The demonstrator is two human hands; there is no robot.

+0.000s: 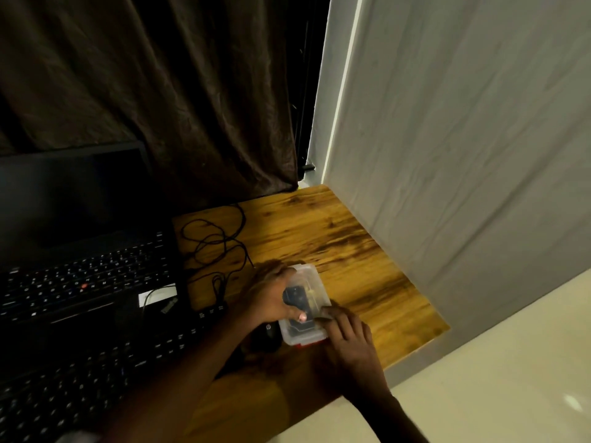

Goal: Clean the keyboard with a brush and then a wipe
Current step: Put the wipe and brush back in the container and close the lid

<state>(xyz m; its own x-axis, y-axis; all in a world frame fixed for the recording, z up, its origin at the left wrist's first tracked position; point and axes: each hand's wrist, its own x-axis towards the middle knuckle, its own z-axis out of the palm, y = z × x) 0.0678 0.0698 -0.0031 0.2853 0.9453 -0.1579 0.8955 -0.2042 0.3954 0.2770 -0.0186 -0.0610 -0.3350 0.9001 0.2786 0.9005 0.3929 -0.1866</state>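
- Left hand [271, 295] curls round the clear box [315, 279] near the right edge of the desk [351, 238]
- Right hand [348, 340], fingers nearly straight, touches its right side
- Keyboard [96, 362] lies at the front left

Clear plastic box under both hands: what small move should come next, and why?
Probably lift the lid of the clear box. The left hand grips it from above, the right hand touches its near edge with its fingers, and dark things show inside, perhaps the cleaning tools.
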